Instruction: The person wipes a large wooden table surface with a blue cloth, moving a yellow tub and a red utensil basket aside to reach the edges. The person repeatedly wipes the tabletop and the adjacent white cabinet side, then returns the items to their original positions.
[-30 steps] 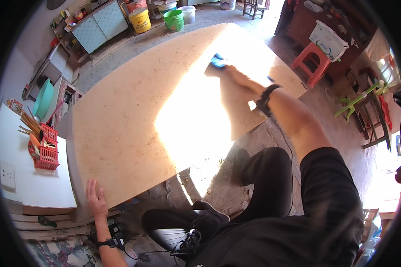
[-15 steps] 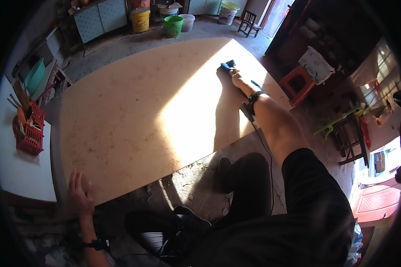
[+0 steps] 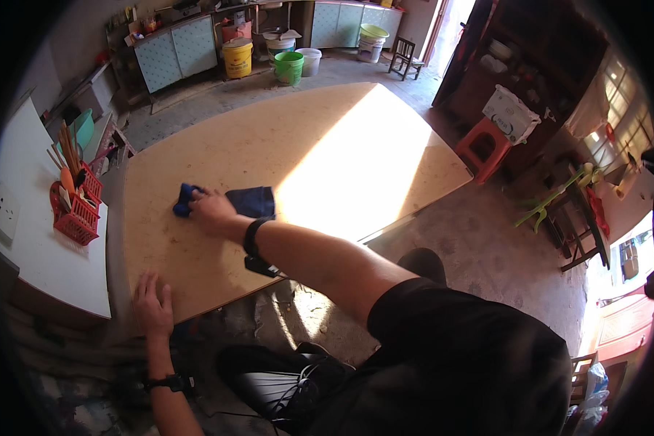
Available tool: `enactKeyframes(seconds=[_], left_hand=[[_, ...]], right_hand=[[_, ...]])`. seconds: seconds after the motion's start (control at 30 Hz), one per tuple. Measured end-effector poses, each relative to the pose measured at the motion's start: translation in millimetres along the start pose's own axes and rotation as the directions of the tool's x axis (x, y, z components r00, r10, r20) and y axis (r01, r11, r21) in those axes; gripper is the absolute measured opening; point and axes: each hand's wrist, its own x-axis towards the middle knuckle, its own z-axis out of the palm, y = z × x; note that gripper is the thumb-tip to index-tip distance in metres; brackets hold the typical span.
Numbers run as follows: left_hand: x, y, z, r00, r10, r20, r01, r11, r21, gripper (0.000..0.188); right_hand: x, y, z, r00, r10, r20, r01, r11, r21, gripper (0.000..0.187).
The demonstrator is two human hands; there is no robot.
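Observation:
Across the wooden tabletop (image 3: 327,131), my right hand (image 3: 214,211) presses a dark blue cloth (image 3: 253,202) down toward the board's left part. Its fingers are closed over the bunched end, while the rest of the cloth trails flat to the right of the hand. My left hand (image 3: 153,304) lies at the near left corner of the tabletop, fingers stretched out and holding nothing. A black band circles each wrist. Sunlight falls in a bright strip over the board's right half.
Left of the tabletop, a red basket (image 3: 78,218) of chopsticks and utensils hangs on a white panel (image 3: 36,240). Buckets, including a green one (image 3: 288,68) and a yellow one (image 3: 237,58), stand behind. At right are a red stool (image 3: 482,147) bearing a white box (image 3: 511,114).
My right hand has swept the blue cloth from the sunlit far right of the tabletop to its left part. My left hand stays at the near left corner. The view has shifted slightly.

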Motion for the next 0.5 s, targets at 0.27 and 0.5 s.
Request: enactKeyframes(seconds=[0.27, 0.5], left_hand=[[1, 4, -8, 0.999, -0.018, 0.047, 0.019, 1.0, -0.007, 0.042], [1, -8, -1, 0.998, 0.033, 0.057, -0.029, 0.997, -0.071, 0.041]], right_hand=[[-60, -18, -41, 0.975, -0.208, 0.082, 0.211, 0.977, -0.028, 0.041], [-107, 156, -102, 0.995, 0.09, 0.052, -0.081, 0.984, -0.158, 0.042]])
